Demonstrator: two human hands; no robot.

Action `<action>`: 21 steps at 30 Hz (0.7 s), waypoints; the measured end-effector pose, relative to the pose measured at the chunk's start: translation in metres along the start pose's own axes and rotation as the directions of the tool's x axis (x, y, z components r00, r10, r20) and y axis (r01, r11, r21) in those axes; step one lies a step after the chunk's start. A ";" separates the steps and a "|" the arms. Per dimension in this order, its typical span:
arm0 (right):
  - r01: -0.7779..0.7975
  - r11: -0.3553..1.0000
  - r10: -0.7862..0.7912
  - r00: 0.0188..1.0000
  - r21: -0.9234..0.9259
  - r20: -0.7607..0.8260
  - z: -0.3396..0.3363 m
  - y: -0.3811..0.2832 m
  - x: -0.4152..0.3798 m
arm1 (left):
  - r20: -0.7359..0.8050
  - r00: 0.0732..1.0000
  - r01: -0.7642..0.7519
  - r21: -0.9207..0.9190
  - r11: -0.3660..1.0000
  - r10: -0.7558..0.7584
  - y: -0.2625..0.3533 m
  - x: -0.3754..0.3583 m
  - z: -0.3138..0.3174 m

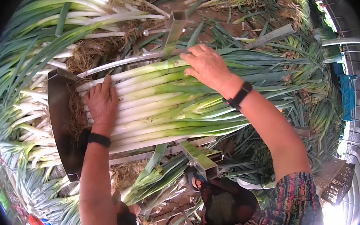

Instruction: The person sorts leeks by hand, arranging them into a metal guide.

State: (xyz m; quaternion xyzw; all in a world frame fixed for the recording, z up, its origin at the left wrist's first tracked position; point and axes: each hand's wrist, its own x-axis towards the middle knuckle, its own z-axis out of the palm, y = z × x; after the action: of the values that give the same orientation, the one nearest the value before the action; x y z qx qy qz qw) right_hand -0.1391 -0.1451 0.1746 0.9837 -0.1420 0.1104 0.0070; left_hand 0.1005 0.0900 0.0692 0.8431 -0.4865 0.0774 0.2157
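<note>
A row of leeks (146, 103) lies side by side on a metal frame (174, 30), white stalks to the left and green leaves to the right. My left hand (101, 101) rests on the white ends near the roots, fingers extended and close to the curved metal end plate (61, 119). Across the far edge of the row, my right hand (205, 65) lies on the green part of the top leeks, its fingers spread and slightly bent. Neither hand is wrapped round a stalk. A dark band is on each wrist.
Piles of loose leeks (82, 9) lie at the left and far side, with more leaves (318, 94) at the right. Square metal tubes (203, 161) stick out on the near side. A blue crate (347, 97) and a brown crate (338, 182) stand at the far right.
</note>
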 end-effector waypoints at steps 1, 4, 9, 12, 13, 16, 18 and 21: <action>0.052 0.998 -0.053 0.998 0.037 0.021 0.017 0.012 0.001 | -0.014 1.000 -0.013 -0.008 1.000 0.013 -0.001 -0.001 0.001; -0.047 0.982 0.011 0.982 0.183 0.190 0.047 0.036 0.014 | 0.059 0.998 0.021 -0.037 0.999 -0.019 -0.002 -0.001 -0.003; -0.043 0.946 -0.028 0.977 0.322 0.212 0.055 0.047 0.018 | 0.041 0.999 0.031 -0.067 0.997 -0.028 0.001 -0.001 -0.002; -0.134 0.959 0.054 0.952 0.251 0.303 0.053 0.038 0.017 | 0.058 0.998 0.014 -0.018 1.000 -0.013 0.000 0.001 -0.001; -0.218 0.951 0.118 0.911 0.220 0.395 0.052 0.034 0.019 | 0.072 0.997 0.016 0.008 1.000 -0.016 -0.001 0.001 -0.001; -0.352 0.931 0.219 0.754 0.100 0.620 0.036 0.029 0.037 | 0.041 0.999 0.025 -0.011 1.000 -0.024 -0.003 -0.001 0.003; -0.385 0.917 0.214 0.698 0.107 0.684 0.033 0.032 0.045 | 0.081 0.996 0.038 -0.005 0.999 -0.037 -0.004 -0.002 0.003; -0.339 0.939 0.215 0.717 0.062 0.664 0.041 0.032 0.043 | 0.096 0.994 0.040 0.012 0.999 -0.041 -0.004 0.000 0.003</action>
State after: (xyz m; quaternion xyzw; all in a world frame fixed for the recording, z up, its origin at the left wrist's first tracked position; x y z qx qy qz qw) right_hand -0.0986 -0.1897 0.1437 0.9245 -0.2710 -0.2240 -0.1474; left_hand 0.1035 0.0905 0.0658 0.8567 -0.4786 0.0345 0.1893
